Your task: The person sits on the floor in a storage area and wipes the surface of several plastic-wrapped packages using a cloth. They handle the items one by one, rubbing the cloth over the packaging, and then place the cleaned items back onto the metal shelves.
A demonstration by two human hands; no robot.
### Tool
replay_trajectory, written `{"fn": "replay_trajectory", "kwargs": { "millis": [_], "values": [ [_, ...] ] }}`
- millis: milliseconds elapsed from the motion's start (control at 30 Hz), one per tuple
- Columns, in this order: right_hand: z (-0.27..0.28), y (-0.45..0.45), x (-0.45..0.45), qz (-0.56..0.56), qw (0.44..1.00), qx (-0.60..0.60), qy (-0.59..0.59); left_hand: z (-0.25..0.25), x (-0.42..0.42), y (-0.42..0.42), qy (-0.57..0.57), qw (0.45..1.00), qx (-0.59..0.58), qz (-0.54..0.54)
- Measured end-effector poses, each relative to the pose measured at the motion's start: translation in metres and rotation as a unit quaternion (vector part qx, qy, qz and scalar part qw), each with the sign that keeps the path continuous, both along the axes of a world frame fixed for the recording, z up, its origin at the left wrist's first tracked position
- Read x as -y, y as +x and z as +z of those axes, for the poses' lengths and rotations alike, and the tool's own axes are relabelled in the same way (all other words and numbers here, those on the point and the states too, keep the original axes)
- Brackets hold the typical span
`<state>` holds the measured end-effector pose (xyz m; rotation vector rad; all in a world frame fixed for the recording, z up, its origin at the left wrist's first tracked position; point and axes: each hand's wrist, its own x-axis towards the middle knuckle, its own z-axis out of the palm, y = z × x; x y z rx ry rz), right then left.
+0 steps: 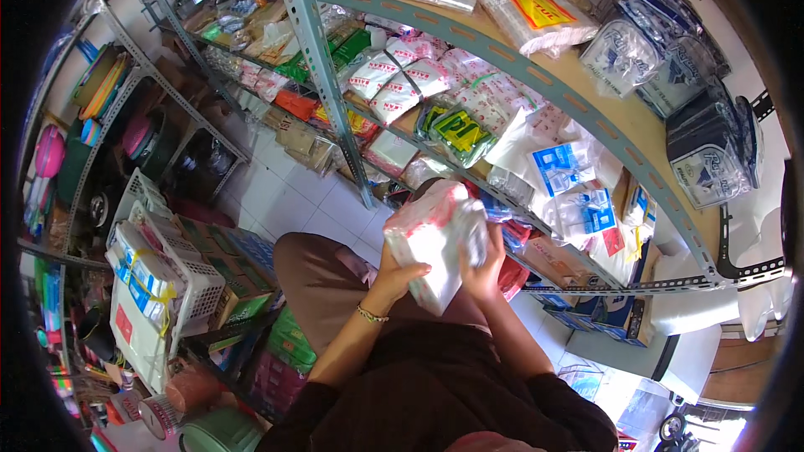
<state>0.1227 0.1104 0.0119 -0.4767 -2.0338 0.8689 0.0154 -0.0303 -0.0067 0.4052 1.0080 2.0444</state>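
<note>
In front of my lap, my left hand (pixel 394 279) grips a white plastic-wrapped pack (pixel 433 251) with red print, its thumb lying across the near face. My right hand (pixel 485 263) is closed around a smaller grey-white wrapped bundle (pixel 474 232) beside the pack's right side. Motion blurs that bundle, and glare washes out part of the white pack. Just beyond both hands, a metal shelf holds a green-and-yellow printed plastic packet (pixel 463 135) and white packs with red print (pixel 408 85).
A slotted steel upright (pixel 320 69) and the curved-looking upper shelf edge (pixel 502 44) stand ahead. Clear plastic packs with yellow labels (pixel 527 9) lie on the upper shelf. To the left are a white plastic basket (pixel 198 292) and cardboard boxes (pixel 235 276). White tiles (pixel 295 201) cover the floor.
</note>
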Motion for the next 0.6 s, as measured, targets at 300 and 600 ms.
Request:
{"fn": "replay_trajectory", "kwargs": {
  "millis": [300, 600],
  "values": [
    [-0.004, 0.026, 0.029, 0.143, 0.976, 0.058, 0.155, -0.014, 0.002, -0.005, 0.097, 0.988, 0.121, -0.008],
    [-0.005, 0.011, 0.040, 0.052, 0.997, 0.025, 0.042, 0.003, -0.008, -0.010, 0.009, 0.999, -0.004, 0.043]
  ]
}}
